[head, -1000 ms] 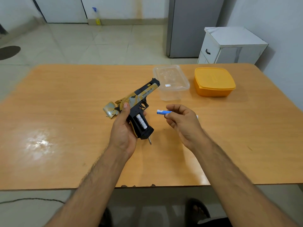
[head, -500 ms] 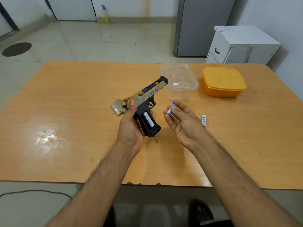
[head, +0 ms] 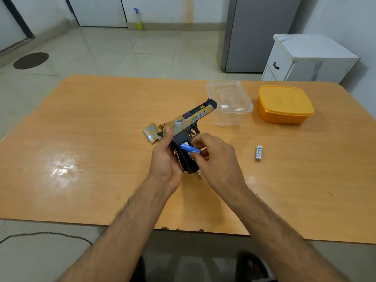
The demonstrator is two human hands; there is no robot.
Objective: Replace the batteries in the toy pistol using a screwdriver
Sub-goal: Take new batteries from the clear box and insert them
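Above the table, the left hand grips the toy pistol, barrel toward two o'clock, grip compartment uncovered. The right hand pinches a blue battery at that opening. A white battery lies at three o'clock. Seating batteries and screwing the cover shut likely remain.
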